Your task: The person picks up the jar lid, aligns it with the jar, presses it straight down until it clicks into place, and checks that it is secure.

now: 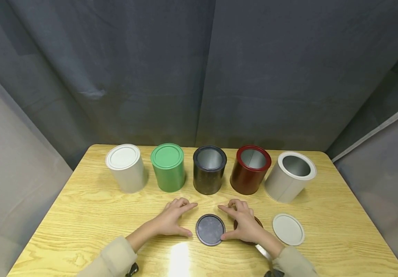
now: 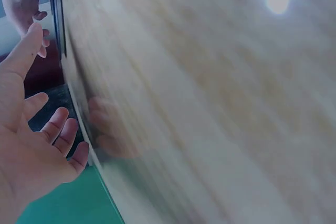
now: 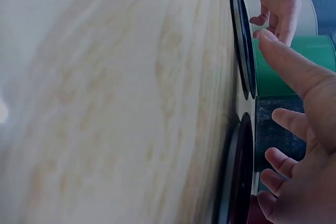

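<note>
Pale sleeves before a black lid
On the worktop it lies between left hand and right hand, thumbs and fingers apart, near the lidless black can.

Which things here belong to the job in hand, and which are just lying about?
Seemingly part of the job:
black lid, between left hand and right hand
dark red lid
white lid
open black can
open red can
open white can

Probably just there:
lidded green can
lidded white can
dark curtain
</note>
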A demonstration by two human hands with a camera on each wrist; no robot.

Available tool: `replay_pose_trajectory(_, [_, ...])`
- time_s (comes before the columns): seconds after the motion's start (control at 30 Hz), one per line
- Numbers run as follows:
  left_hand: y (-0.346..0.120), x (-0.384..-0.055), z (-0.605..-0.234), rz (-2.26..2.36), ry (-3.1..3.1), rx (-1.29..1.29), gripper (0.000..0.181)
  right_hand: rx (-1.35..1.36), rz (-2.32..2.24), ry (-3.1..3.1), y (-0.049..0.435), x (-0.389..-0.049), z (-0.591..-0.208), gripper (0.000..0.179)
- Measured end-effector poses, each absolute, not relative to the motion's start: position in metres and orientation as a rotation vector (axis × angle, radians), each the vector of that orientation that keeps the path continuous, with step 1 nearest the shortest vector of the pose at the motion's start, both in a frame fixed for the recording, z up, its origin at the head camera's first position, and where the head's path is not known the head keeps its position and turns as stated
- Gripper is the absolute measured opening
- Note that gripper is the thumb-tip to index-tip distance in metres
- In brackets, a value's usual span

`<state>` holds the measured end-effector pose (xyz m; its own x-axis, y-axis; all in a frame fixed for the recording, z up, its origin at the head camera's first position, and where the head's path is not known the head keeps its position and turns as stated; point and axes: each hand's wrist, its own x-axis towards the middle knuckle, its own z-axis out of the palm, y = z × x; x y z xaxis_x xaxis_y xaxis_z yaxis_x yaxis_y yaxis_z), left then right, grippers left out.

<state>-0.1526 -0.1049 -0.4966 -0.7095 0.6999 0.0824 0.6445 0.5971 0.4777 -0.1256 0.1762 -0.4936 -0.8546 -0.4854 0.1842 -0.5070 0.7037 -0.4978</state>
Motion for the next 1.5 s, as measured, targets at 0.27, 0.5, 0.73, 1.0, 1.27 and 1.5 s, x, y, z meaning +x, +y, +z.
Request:
replay_pose_trajectory(0.27, [-0.102, -0.155, -0.5, 0.69, 2.678, 1.08, 0.087, 0.815, 0.815, -2.937, 0.173, -0.126, -0.495, 0.081])
replay_pose_trajectory(0.5, [-0.1, -0.157, -0.503, 0.625, 2.682, 1.074, 0.087, 0.811, 0.796, -2.972, 0.171, -0.127, -0.496, 0.08])
replay_pose_trajectory(0.73, [-0.098, -0.156, -0.5, 0.567, 2.696, 1.088, 0.083, 0.833, 0.782, -2.97, 0.171, -0.127, -0.496, 0.079])
replay_pose_trajectory(1.0, [-0.095, -0.154, -0.499, 0.507, 2.711, 1.122, 0.078, 0.865, 0.75, -2.999, 0.17, -0.125, -0.492, 0.083])
replay_pose_trajectory(1.27, [-0.09, -0.153, -0.502, 0.469, 2.73, 1.139, 0.075, 0.916, 0.688, -3.021, 0.17, -0.125, -0.494, 0.082])
replay_pose_trajectory(1.5, [-0.088, -0.152, -0.5, 0.456, 2.742, 1.136, 0.072, 0.931, 0.689, -3.011, 0.169, -0.125, -0.494, 0.08])
